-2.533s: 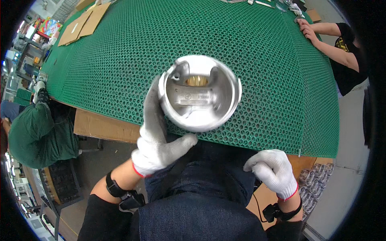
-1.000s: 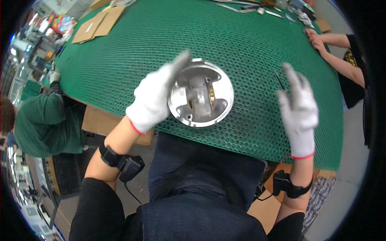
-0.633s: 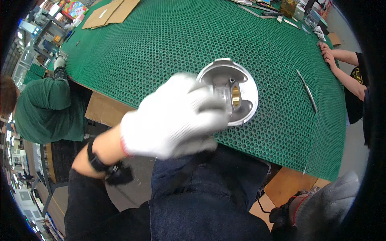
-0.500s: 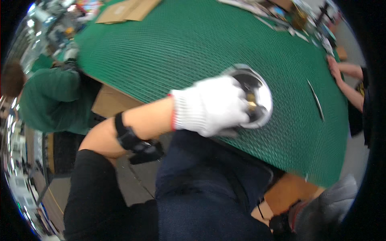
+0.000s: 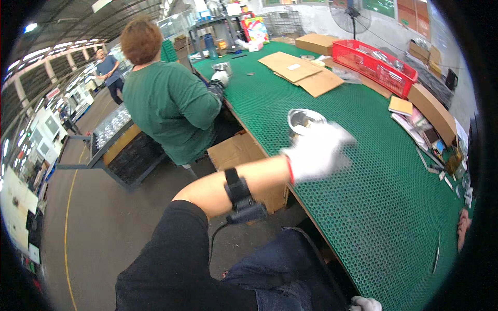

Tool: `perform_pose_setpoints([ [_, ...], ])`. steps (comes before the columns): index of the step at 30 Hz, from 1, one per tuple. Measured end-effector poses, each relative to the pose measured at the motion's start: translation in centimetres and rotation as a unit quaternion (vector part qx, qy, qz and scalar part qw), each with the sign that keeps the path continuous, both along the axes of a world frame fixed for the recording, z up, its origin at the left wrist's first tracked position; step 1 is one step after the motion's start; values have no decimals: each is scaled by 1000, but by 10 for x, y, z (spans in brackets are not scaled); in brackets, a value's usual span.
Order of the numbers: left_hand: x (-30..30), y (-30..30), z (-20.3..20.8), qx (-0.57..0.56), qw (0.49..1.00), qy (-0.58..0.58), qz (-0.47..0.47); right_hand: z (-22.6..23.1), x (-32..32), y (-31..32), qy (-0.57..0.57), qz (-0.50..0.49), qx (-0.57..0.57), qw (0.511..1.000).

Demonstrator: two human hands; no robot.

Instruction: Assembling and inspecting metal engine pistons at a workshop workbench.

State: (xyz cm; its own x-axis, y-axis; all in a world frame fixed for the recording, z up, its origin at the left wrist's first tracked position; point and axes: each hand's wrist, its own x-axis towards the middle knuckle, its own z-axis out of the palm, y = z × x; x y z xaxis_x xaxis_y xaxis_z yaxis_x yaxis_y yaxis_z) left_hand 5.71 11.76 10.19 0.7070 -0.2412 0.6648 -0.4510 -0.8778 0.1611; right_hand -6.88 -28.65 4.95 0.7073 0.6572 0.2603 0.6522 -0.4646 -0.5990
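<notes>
The metal piston [image 5: 299,122] has moved leftward along the green mat [image 5: 384,217]. It is just beyond the blurred left hand [image 5: 317,154], well apart from the right hand [image 5: 366,304]; neither hand's grip can be told.

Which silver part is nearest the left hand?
The cup-shaped part, partly hidden by the left hand; the silver part by the co-worker's gloved hand is farther off.
</notes>
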Motion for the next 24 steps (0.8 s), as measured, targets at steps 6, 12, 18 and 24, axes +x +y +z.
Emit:
perform_pose_setpoints([
  [6,-94,-187,24,-78,775,90,-621,-12,4,27,2,57,-121,991],
  [12,-131,-243,0,-21,754,106,-648,-17,-18,15,56,17,-99,993],
  [18,-141,-252,-8,0,750,133,-648,-21,-34,2,86,2,-80,993],
  [24,-145,-258,-12,12,756,164,-634,-25,-42,-8,104,-1,-69,992],
])
